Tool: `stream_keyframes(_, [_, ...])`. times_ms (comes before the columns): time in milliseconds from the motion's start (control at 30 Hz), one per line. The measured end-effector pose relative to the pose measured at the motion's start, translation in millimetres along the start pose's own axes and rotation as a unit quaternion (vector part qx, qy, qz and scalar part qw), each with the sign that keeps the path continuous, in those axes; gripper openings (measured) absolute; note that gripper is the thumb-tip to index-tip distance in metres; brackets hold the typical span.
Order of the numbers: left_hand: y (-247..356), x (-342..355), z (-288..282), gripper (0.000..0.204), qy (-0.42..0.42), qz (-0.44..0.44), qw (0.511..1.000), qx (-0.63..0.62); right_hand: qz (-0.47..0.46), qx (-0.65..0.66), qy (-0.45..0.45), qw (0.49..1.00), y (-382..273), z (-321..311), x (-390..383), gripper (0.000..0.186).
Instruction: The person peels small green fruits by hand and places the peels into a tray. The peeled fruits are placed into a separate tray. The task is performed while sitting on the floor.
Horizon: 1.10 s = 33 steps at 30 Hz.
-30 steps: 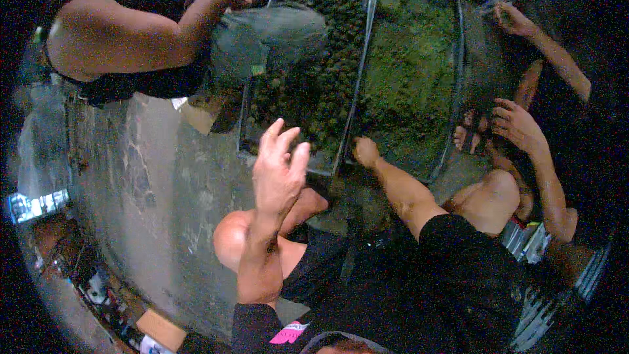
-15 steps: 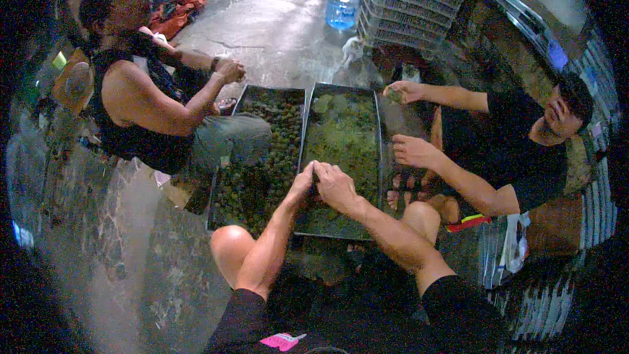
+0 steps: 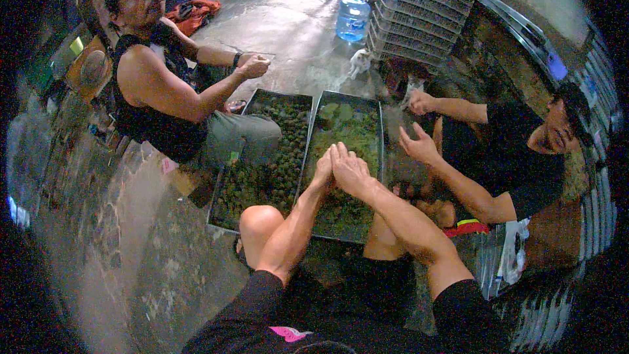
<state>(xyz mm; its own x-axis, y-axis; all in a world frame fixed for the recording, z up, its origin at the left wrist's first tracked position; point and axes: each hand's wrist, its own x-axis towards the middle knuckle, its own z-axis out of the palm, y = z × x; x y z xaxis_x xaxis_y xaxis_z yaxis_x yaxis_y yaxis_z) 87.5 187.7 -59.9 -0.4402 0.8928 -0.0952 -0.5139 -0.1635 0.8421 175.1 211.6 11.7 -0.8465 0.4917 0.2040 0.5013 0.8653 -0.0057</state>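
My left hand (image 3: 324, 168) and my right hand (image 3: 352, 172) meet at the fingertips above the right-hand black tray (image 3: 347, 94). Both are closed, fingers pressed together; whatever they pinch is hidden between them. Beneath them the tray bears a mass of small yellow-green pieces (image 3: 337, 118), too fine to name. Alongside stands the left-hand black tray (image 3: 283, 94), filled with many small dark round lumps (image 3: 288, 130). Neither of my hands touches that tray.
A person (image 3: 157, 78) sits at the left, hands together; another person (image 3: 472, 151) sits at the right, hands raised beside the trays. Beyond stand a blue water jug (image 3: 353, 18), stacked grey crates (image 3: 419, 16) and a small white animal (image 3: 358, 63). Orange cloth (image 3: 191, 16) lies far left.
My joined hands have moved forward and slightly right over the right-hand tray. The person at the left has turned their head; the right-hand person's nearer hand has risen. The view has shifted slightly.
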Motion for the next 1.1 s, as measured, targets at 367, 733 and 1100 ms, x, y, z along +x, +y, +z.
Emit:
stream_keyframes(367, [-35,23,-15,0.054,0.099,0.07,0.824,0.553,0.044,0.148,-0.094,0.984,49,21,-1,0.019])
stream_keyframes(733, [-10,17,-26,0.027,-0.015,-0.213,0.951,0.224,0.122,0.229,-0.147,0.954,76,35,8,0.047])
stream_keyframes(1100, [-50,31,-56,0.038,-0.029,-0.213,0.976,-0.039,0.118,0.218,-0.159,0.956,66,39,5,0.038])
